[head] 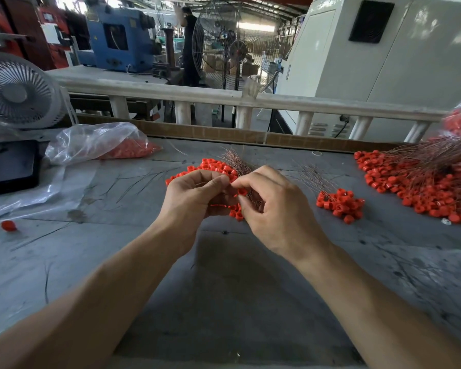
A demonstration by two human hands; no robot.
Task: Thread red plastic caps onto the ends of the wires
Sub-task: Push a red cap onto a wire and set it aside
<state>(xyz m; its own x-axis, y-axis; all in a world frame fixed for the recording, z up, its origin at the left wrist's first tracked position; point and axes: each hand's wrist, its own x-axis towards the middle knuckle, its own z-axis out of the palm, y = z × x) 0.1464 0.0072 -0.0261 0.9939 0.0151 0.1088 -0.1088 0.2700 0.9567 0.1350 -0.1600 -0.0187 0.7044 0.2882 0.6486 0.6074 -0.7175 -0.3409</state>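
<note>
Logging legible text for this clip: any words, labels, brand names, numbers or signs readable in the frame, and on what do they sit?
No text can be read.
Blue machine: a small yellow sticker, too small to read.
Red equipment at far left: white plates or labels, blurred.
White cabinet: no marking visible.
Red caps, plastic bag, desk fan and black tray: no print visible.

No readable text, label, brand or number anywhere. Small plates and stickers on the blue machine (120,38) too blurred to make out
</note>
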